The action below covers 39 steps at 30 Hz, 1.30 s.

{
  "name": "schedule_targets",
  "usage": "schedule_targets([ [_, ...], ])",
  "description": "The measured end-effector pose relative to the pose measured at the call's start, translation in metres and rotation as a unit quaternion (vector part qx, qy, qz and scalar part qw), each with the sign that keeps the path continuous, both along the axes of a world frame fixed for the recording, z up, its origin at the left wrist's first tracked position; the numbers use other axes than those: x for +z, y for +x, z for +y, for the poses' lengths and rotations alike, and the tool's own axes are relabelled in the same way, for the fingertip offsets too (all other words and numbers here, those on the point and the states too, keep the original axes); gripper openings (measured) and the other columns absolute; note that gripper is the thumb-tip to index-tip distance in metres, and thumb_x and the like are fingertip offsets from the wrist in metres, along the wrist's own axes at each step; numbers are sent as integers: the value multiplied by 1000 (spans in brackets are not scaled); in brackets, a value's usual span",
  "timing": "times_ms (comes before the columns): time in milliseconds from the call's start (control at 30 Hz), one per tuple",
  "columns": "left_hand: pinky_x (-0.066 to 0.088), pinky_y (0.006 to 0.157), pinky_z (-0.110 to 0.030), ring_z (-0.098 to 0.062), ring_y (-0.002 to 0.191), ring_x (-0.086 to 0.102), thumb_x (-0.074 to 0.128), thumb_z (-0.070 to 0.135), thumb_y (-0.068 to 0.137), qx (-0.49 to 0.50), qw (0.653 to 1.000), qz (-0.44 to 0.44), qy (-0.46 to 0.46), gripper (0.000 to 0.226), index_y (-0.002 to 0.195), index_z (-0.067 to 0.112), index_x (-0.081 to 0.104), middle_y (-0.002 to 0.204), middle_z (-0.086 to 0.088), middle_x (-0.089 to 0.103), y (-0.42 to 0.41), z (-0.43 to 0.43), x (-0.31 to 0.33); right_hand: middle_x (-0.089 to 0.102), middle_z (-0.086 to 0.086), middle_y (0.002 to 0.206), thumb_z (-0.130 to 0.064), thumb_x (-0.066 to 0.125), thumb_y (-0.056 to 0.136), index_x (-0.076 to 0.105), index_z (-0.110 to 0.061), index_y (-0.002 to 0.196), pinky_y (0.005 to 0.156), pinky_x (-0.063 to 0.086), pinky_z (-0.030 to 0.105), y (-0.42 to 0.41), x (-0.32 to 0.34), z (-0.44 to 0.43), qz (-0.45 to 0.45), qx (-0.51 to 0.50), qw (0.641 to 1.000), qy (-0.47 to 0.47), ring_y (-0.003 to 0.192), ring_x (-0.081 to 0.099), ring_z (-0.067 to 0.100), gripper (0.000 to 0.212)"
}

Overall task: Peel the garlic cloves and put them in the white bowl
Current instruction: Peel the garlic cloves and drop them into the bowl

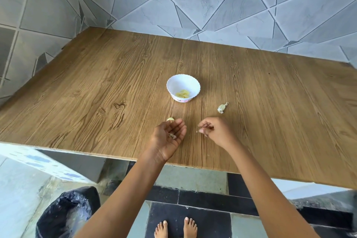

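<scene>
The left hand [170, 135] lies palm up and loosely open, a scrap of papery skin [172, 136] in the palm and a peeled garlic clove [170, 119] at its fingertips; whether that grip pinches the clove or merely rests beside it, I cannot tell. The clove looks light, firm and slick, best taken across its flat sides. The white bowl [190, 81] beyond holds peeled cloves; the right hand [214, 129] pinches a shred, with an unpeeled clove [222, 108] on the worktop [96, 87] nearby.
</scene>
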<state>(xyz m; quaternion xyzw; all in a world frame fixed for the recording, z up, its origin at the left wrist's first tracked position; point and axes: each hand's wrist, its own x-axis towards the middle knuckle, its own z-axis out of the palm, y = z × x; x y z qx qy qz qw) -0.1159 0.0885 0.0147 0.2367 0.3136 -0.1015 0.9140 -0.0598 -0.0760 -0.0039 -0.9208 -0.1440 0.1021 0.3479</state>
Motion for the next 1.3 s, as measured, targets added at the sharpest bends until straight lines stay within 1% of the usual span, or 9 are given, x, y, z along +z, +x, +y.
schedule_targets([
  [300, 49, 85, -32, -24, 85, 60, 35, 14, 99, 13, 1000, 2, 7, 36, 85, -6, 62, 81, -15, 64, -2, 0, 0, 71, 2, 78, 3, 62, 82, 70, -9, 79, 68, 52, 23, -11, 2, 29, -49, 45, 994, -88, 71, 65, 11, 15],
  [433, 50, 83, -31, -24, 85, 60, 36, 13, 99, 16, 1000, 5, 12, 33, 87, -6, 61, 86, -16, 63, 1, -2, -1, 66, -2, 71, -1, 64, 85, 65, -20, 75, 67, 52, 25, -16, 19, 19, 30, 7, 990, 135, 62, 63, 8, 22],
  [533, 49, 78, -30, -22, 80, 58, 35, 13, 99, 10, 1000, 8, 11, 32, 85, -3, 59, 84, -15, 59, 3, -9, 1, 70, 0, 84, 6, 56, 89, 69, -16, 85, 73, 53, 19, -22, 34, 25, 57, 37, 967, 245, 77, 67, 5, 26],
  [633, 48, 72, -29, -20, 73, 57, 35, 12, 99, 6, 1000, 15, 14, 30, 81, 0, 56, 79, -13, 57, 7, -18, 6, 71, -5, 82, 9, 57, 83, 74, -10, 88, 76, 53, 17, -26, 37, 37, -16, 53, 986, 157, 77, 67, 4, 26],
  [800, 50, 48, -21, -16, 58, 57, 33, 13, 99, -1, 1000, 12, 17, 33, 73, 3, 52, 71, -9, 53, 9, -19, 7, 60, -3, 64, -5, 71, 69, 67, -10, 67, 54, 48, 29, -25, 33, 46, -181, 70, 981, 17, 56, 54, 12, 7],
  [900, 47, 41, -18, -15, 46, 56, 33, 13, 99, 4, 1000, 6, 17, 36, 69, 5, 49, 57, -7, 53, 9, -20, 10, 52, -2, 64, -10, 75, 71, 57, -10, 62, 50, 42, 30, -25, 28, 45, -214, 75, 974, -24, 56, 48, 15, 20],
  [1033, 47, 42, -18, -14, 47, 55, 34, 13, 99, 17, 1000, 4, 19, 33, 72, 4, 52, 55, -6, 55, 9, -19, 11, 61, 2, 84, -5, 65, 78, 69, -12, 86, 62, 50, 35, -25, 28, 40, -220, 93, 970, -31, 74, 58, 19, 11],
  [1167, 47, 40, -19, -14, 45, 56, 32, 12, 100, 12, 1000, -1, 29, 38, 71, 1, 54, 53, -8, 58, 10, -20, 13, 62, 1, 81, -18, 72, 79, 70, -11, 75, 60, 51, 37, -24, 30, 37, -229, 79, 970, 2, 77, 62, 20, 7],
  [1300, 54, 60, -29, -21, 64, 61, 32, 15, 100, 8, 1000, -9, 20, 40, 78, -2, 59, 69, -15, 62, 11, -21, 11, 65, -8, 89, -13, 64, 81, 69, -18, 83, 60, 50, 32, -24, 31, 26, -228, 60, 972, -12, 81, 61, 15, 8],
])
